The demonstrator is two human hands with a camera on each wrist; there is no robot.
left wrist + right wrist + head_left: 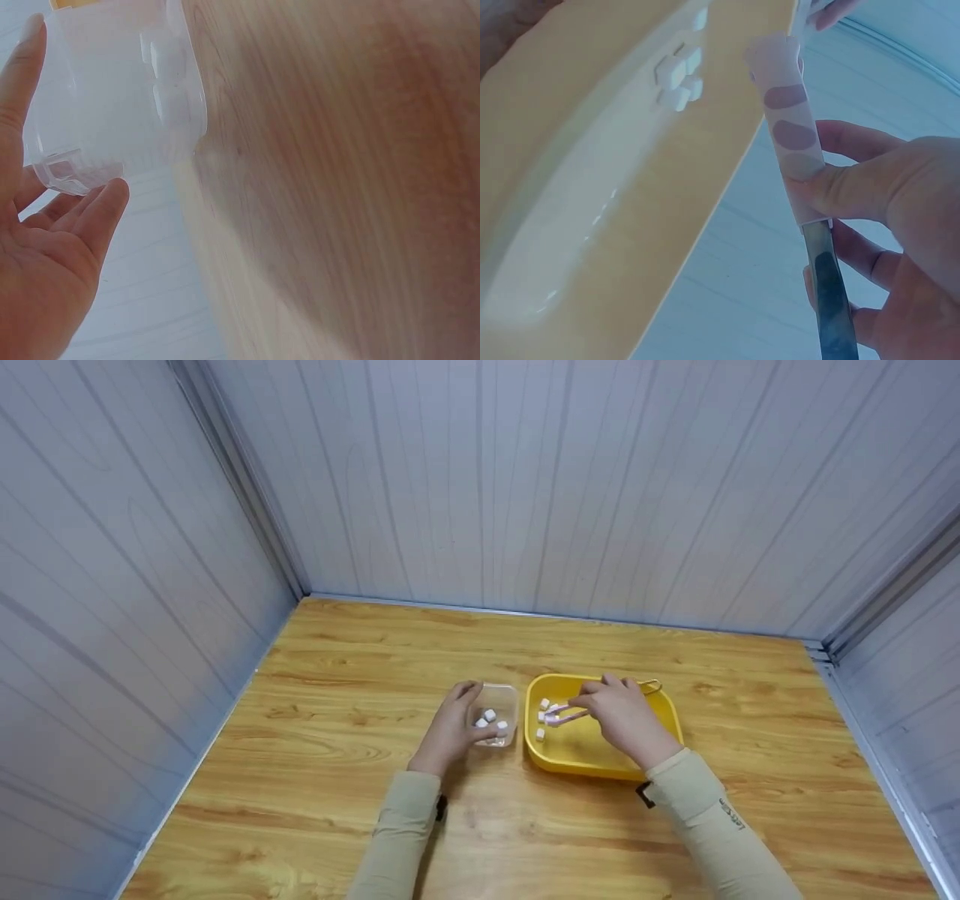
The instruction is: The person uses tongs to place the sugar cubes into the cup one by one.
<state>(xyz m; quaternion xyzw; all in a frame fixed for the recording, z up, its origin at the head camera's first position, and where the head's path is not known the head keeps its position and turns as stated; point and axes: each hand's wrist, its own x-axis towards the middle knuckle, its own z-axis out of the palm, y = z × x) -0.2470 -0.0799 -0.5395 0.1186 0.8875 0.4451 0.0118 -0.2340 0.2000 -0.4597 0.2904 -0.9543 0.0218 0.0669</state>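
My left hand (448,729) holds a small clear plastic container (509,703), with thumb and fingers on its sides. Several white cubes (490,715) lie inside it. In the left wrist view the container (112,90) appears side-on, fingertips against its wall. Over a yellow tray (592,750), my right hand (626,721) grips tongs (571,715) with pale pink tips and a metal handle. Their tips point left, close to several white cubes (540,733) at the tray's left end. The right wrist view shows the tongs (795,142) pinched by thumb and fingers; whether they hold a cube I cannot tell.
Container and tray stand side by side on a wood-grain table (337,697), a narrow gap between them. A metal loop (651,685) shows at the tray's back right rim. Pale panel walls (525,495) enclose the table at the back and sides.
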